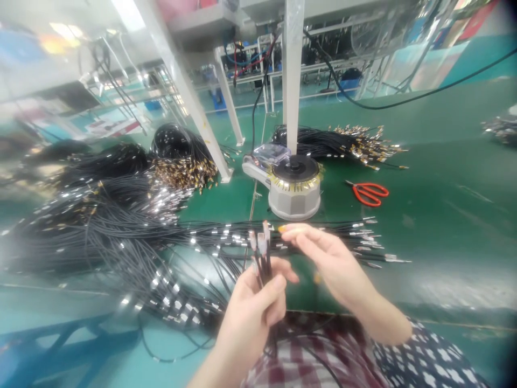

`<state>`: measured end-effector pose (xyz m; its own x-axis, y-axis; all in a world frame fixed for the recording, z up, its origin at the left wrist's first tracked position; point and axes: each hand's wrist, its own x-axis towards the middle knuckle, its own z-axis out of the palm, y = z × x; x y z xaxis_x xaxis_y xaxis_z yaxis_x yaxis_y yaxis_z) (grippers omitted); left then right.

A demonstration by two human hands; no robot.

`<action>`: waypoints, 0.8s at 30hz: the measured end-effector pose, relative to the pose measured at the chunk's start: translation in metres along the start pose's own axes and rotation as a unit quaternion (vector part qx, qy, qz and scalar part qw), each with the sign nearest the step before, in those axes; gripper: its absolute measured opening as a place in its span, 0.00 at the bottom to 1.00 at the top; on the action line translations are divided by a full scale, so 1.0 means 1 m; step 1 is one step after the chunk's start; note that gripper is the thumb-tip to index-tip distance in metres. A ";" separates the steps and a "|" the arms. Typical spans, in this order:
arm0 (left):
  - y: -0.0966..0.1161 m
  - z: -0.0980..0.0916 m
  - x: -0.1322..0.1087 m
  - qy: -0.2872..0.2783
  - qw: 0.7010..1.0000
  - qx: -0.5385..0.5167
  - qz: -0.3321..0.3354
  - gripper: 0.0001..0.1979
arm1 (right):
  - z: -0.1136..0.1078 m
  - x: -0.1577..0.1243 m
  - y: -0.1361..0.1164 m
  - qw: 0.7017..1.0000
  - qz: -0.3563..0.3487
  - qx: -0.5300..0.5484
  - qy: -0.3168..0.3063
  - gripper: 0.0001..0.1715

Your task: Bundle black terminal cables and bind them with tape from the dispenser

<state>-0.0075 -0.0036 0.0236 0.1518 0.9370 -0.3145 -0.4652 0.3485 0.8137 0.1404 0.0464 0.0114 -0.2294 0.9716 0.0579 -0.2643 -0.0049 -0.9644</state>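
Note:
My left hand [258,304] is closed around several black cables [264,267], whose silvery connector ends [262,240] point up above the fingers. My right hand [329,258] is just to the right, its thumb and index finger together on a small piece of yellow tape [281,229]. The tape is close to the connector ends but apart from them. Beyond both hands stands a round tape dispenser [294,196], with short yellow strips sticking out around its black disc. A long row of black cables [226,234] lies on the bench behind my hands.
Red-handled scissors [371,194] lie right of the dispenser. A cable bundle with gold-coloured ends [355,145] lies behind it. Large heaps of black cables [121,205] cover the left side of the green bench [452,215]. White posts [293,81] rise from the bench.

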 end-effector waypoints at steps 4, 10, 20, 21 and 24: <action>-0.003 0.004 0.002 -0.012 1.000 -0.013 -0.020 0.10 | -0.010 0.007 -0.013 0.997 -0.035 -0.073 -0.004 0.10; -0.007 0.006 0.002 -0.003 1.000 0.016 -0.007 0.13 | -0.006 0.013 -0.024 0.991 -0.019 -0.127 -0.044 0.20; -0.008 0.011 0.000 0.084 0.995 0.023 0.043 0.14 | -0.002 0.000 -0.020 0.987 -0.095 -0.129 0.028 0.07; -0.004 0.010 0.000 0.120 0.990 0.023 0.074 0.13 | -0.003 -0.001 -0.020 0.986 -0.098 -0.129 0.032 0.07; 0.006 0.007 0.001 0.168 0.979 0.020 0.113 0.13 | -0.006 -0.002 -0.023 0.987 -0.092 -0.135 0.003 0.08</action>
<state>-0.0040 -0.0003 0.0312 -0.2488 0.9325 -0.2618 -0.4188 0.1401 0.8972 0.1527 0.0462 0.0318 -0.1956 0.9515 0.2373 -0.0421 0.2336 -0.9714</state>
